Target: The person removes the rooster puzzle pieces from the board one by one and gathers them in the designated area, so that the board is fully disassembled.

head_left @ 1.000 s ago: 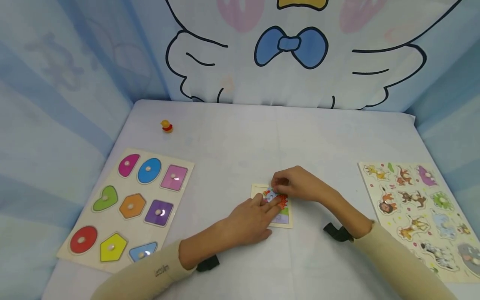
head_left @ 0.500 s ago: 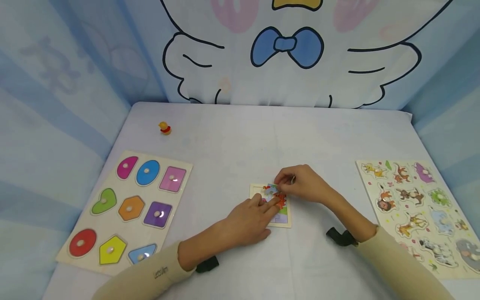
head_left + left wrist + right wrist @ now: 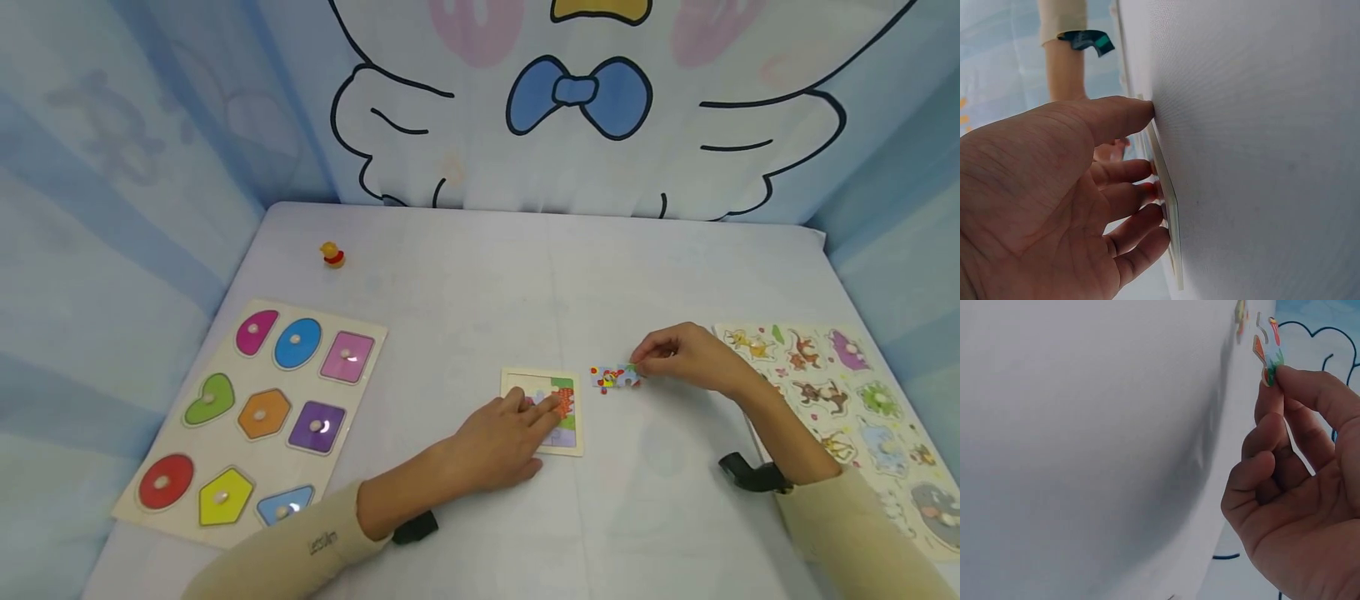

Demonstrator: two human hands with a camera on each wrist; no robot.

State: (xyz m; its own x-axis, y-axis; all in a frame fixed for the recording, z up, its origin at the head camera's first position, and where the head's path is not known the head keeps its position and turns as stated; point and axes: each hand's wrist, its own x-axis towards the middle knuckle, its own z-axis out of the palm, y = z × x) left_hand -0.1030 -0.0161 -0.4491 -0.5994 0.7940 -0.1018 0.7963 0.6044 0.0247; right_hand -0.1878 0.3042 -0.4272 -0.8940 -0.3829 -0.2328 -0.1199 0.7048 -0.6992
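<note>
Fingers spread, my left hand (image 3: 497,440) rests on a small wooden jigsaw puzzle (image 3: 567,423) in the middle of the table and covers its left part. In the left wrist view its fingertips (image 3: 1159,240) press the puzzle's face, with the thumb at the edge. Part of the puzzle's upper row shows bare wood. To the right, my right hand (image 3: 693,360) pinches a colourful strip of jigsaw pieces (image 3: 606,377) by its right end, between thumb and index finger. From the right wrist, the jigsaw piece (image 3: 1269,353) at the fingertips shows green, blue and red.
A shape board (image 3: 225,454) with knobbed pieces lies at left. At right, an animal peg board (image 3: 780,454) sits partly under the right forearm. A small yellow and red toy duck (image 3: 332,255) stands at the back left of the white table (image 3: 450,275). Patterned curtains surround it.
My right hand has lifted the strip of jigsaw pieces out of the puzzle's top and carried it right, baring wood there. The left hand stays put on the puzzle.
</note>
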